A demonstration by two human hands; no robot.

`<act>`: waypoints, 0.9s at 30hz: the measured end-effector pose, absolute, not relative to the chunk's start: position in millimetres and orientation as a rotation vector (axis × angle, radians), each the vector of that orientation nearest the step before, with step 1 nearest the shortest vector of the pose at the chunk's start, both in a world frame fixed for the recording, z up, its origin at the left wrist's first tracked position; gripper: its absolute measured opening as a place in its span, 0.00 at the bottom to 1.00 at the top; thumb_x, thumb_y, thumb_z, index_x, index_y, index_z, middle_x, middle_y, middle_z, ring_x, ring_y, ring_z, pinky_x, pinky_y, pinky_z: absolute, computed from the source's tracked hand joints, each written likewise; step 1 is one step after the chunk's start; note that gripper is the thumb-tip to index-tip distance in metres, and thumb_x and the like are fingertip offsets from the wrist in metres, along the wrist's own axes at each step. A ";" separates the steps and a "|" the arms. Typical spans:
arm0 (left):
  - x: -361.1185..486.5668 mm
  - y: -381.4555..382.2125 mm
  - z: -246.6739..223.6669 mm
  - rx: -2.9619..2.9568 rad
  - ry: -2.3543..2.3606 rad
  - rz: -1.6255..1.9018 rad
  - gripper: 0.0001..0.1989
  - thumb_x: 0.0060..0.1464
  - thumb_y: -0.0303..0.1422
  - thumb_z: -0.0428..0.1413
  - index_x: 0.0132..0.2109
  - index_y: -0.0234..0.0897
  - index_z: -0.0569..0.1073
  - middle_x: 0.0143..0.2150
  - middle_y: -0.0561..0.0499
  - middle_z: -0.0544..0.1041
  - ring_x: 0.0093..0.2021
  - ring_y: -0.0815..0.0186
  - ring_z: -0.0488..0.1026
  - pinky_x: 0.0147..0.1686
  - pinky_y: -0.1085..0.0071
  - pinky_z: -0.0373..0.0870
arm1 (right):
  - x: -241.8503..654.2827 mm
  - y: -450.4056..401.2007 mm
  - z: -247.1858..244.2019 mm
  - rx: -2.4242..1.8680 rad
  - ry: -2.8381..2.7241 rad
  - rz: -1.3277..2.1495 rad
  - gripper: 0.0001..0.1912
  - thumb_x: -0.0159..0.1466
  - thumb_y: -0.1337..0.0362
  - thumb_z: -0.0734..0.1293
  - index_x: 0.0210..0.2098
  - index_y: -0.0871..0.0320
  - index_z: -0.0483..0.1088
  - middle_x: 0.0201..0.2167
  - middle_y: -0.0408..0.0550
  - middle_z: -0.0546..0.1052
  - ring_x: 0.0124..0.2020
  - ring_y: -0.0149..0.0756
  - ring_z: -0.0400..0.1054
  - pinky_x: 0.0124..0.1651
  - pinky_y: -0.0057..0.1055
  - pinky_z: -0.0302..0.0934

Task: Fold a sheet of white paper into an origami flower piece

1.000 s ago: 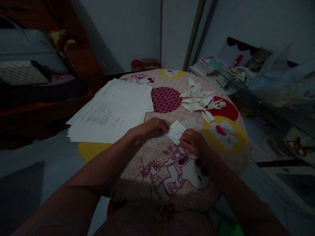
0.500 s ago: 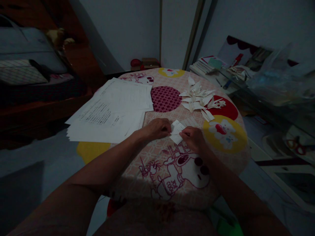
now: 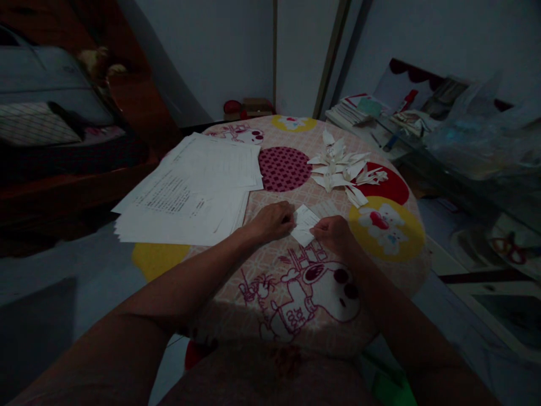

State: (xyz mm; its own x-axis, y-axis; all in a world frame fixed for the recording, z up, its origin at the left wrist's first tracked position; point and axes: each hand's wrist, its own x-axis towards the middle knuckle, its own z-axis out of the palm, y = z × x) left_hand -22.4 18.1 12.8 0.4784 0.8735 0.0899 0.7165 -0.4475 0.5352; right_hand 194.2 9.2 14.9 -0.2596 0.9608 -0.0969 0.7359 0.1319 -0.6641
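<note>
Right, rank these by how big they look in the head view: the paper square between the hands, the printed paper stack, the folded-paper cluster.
1. Printed paper stack
2. Folded-paper cluster
3. Paper square

"JOE COOL" on the tablecloth (image 3: 295, 317), unreadable print on the paper stack (image 3: 181, 208)

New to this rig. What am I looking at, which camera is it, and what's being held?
No robot here: these are a person's bare hands, seen by one head-worn camera looking forward and down, so every picture shares that view. On the round, cloth-covered table lie a stack of printed sheets and a cluster of folded paper pieces. The right hand pinches a small white paper; the left hand is at its other side, grip too dark to tell.
</note>
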 end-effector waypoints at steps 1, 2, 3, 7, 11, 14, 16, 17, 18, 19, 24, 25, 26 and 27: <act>-21.6 18.0 12.0 2.301 1.340 0.485 0.04 0.54 0.29 0.57 0.31 0.35 0.71 0.37 0.46 0.73 0.37 0.63 0.70 0.38 0.67 0.64 | 195.3 9.4 13.6 -1.637 -2.070 0.894 0.14 0.55 0.60 0.65 0.17 0.61 0.68 0.14 0.41 0.63 0.20 0.28 0.56 0.25 0.28 0.46; -21.0 18.0 11.2 2.303 1.351 0.472 0.05 0.54 0.30 0.57 0.31 0.35 0.70 0.37 0.46 0.73 0.37 0.63 0.70 0.38 0.67 0.64 | 196.5 9.6 12.2 -1.630 -2.076 0.914 0.14 0.55 0.60 0.65 0.17 0.61 0.68 0.14 0.41 0.63 0.20 0.28 0.56 0.25 0.28 0.45; -20.6 18.1 10.3 2.307 1.363 0.463 0.05 0.54 0.30 0.57 0.31 0.35 0.70 0.37 0.45 0.73 0.37 0.63 0.69 0.38 0.67 0.64 | 197.5 9.7 11.0 -1.618 -2.080 0.936 0.14 0.56 0.60 0.65 0.17 0.61 0.69 0.14 0.41 0.63 0.19 0.28 0.56 0.24 0.28 0.45; -19.2 18.8 8.0 2.331 1.407 0.454 0.05 0.54 0.30 0.56 0.30 0.35 0.70 0.37 0.45 0.73 0.36 0.64 0.68 0.37 0.66 0.63 | 199.4 8.8 10.0 -1.573 -2.105 0.974 0.14 0.56 0.58 0.66 0.19 0.61 0.69 0.14 0.41 0.65 0.19 0.28 0.56 0.24 0.28 0.45; -17.4 18.3 10.5 2.318 1.424 0.422 0.05 0.54 0.30 0.56 0.31 0.35 0.70 0.37 0.45 0.73 0.36 0.64 0.68 0.37 0.66 0.63 | 197.9 5.3 15.3 -1.563 -2.166 0.909 0.14 0.56 0.59 0.66 0.17 0.60 0.67 0.14 0.40 0.65 0.19 0.28 0.56 0.25 0.28 0.46; -17.1 17.7 13.6 2.306 1.437 0.405 0.06 0.55 0.31 0.56 0.30 0.35 0.69 0.37 0.45 0.73 0.36 0.64 0.67 0.37 0.66 0.63 | 197.4 1.8 18.7 -1.586 -2.189 0.882 0.11 0.56 0.60 0.67 0.20 0.60 0.69 0.15 0.41 0.67 0.21 0.28 0.59 0.27 0.28 0.47; -17.7 17.9 14.4 2.294 1.439 0.408 0.06 0.55 0.31 0.56 0.30 0.35 0.69 0.36 0.45 0.72 0.35 0.64 0.67 0.37 0.65 0.63 | 197.5 0.1 19.9 -1.594 -2.211 0.885 0.10 0.57 0.62 0.67 0.22 0.60 0.71 0.17 0.41 0.69 0.21 0.29 0.61 0.27 0.28 0.48; -18.2 18.2 14.2 2.284 1.438 0.416 0.07 0.54 0.31 0.57 0.30 0.35 0.69 0.36 0.45 0.72 0.35 0.64 0.67 0.37 0.65 0.63 | 197.4 -0.5 20.3 -1.599 -2.226 0.888 0.10 0.57 0.62 0.66 0.22 0.60 0.71 0.17 0.42 0.70 0.21 0.29 0.61 0.27 0.28 0.48; -18.7 18.6 13.7 2.276 1.432 0.428 0.07 0.54 0.32 0.57 0.30 0.35 0.69 0.36 0.45 0.72 0.35 0.63 0.67 0.37 0.65 0.63 | 197.2 -0.8 20.7 -1.609 -2.239 0.885 0.10 0.58 0.63 0.66 0.22 0.60 0.70 0.17 0.42 0.70 0.21 0.28 0.61 0.27 0.28 0.47; -19.2 19.1 12.9 2.270 1.423 0.444 0.08 0.54 0.32 0.58 0.29 0.36 0.68 0.36 0.46 0.72 0.35 0.63 0.67 0.37 0.65 0.64 | 196.8 -0.9 21.1 -1.623 -2.250 0.880 0.11 0.59 0.64 0.65 0.21 0.60 0.70 0.17 0.42 0.70 0.21 0.28 0.60 0.27 0.28 0.47; -23.0 22.7 7.7 2.275 1.382 0.496 0.09 0.54 0.33 0.59 0.28 0.35 0.69 0.35 0.47 0.72 0.35 0.64 0.68 0.38 0.66 0.65 | 191.3 0.1 23.0 -1.723 -2.239 0.791 0.12 0.62 0.63 0.64 0.23 0.60 0.72 0.20 0.44 0.73 0.23 0.29 0.62 0.28 0.27 0.49; -25.1 23.9 7.3 2.275 1.379 0.495 0.08 0.54 0.33 0.59 0.29 0.35 0.70 0.35 0.47 0.73 0.36 0.63 0.69 0.38 0.66 0.66 | 189.8 0.4 23.3 -1.745 -2.239 0.756 0.12 0.61 0.63 0.64 0.24 0.61 0.73 0.21 0.45 0.74 0.24 0.30 0.62 0.29 0.27 0.49; -28.0 25.2 7.3 2.276 1.360 0.489 0.07 0.53 0.32 0.59 0.30 0.35 0.72 0.35 0.47 0.73 0.36 0.63 0.69 0.39 0.66 0.66 | 188.4 0.7 23.5 -1.771 -2.240 0.723 0.12 0.61 0.63 0.64 0.25 0.61 0.73 0.22 0.45 0.74 0.25 0.30 0.63 0.29 0.27 0.49; -31.7 26.6 7.8 2.277 1.330 0.484 0.05 0.52 0.32 0.60 0.30 0.35 0.73 0.35 0.47 0.73 0.37 0.63 0.70 0.39 0.67 0.66 | 187.1 0.9 23.8 -1.799 -2.242 0.699 0.11 0.61 0.63 0.64 0.25 0.61 0.74 0.22 0.46 0.74 0.25 0.31 0.64 0.29 0.28 0.49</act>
